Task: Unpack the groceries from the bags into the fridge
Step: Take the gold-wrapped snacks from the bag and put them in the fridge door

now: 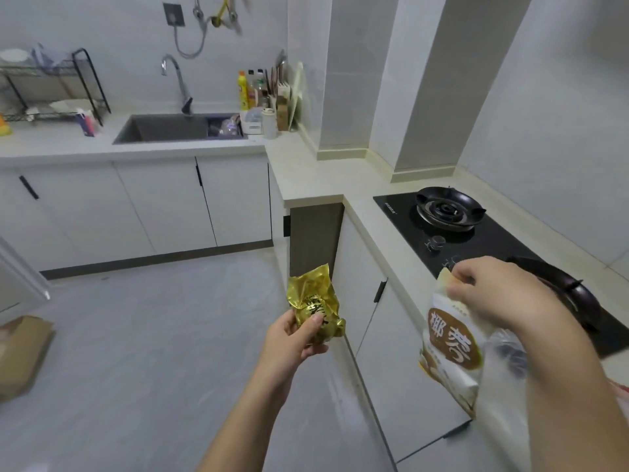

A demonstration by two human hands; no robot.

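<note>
Out over the grey tiled floor (pixel 153 335), in front of the white lower cabinets (pixel 391 386), the left hand (pixel 292 338) is wrapped round the bottom of a crinkly gold foil packet (pixel 315 303) with dark lettering. The thumb lies across its front and the twisted top sticks up, so it's held up in mid-air, clear of everything else. The right hand (pixel 493 294) is over by the edge of the pale counter (pixel 374 216), fingers curled and pinching the top corner of a white-and-brown packet (pixel 449 338) with big characters on a brown round label. That packet hangs down in front of the cabinets. Just beside it, under the right forearm, there's a thin see-through plastic bag (pixel 503 356) with something dark inside. Can't tell if the hand is holding the bag too or just the packet. Behind the right hand sits a black glass gas hob (pixel 476 240) with a dark pan (pixel 565 287) on the near burner. Further back there's a grey steel sink (pixel 170 129) with a curved tap (pixel 177 83), and a yellow bottle (pixel 242 92) among the clutter in the corner. A brown cardboard box (pixel 23 352) is on the floor at the far left.
</note>
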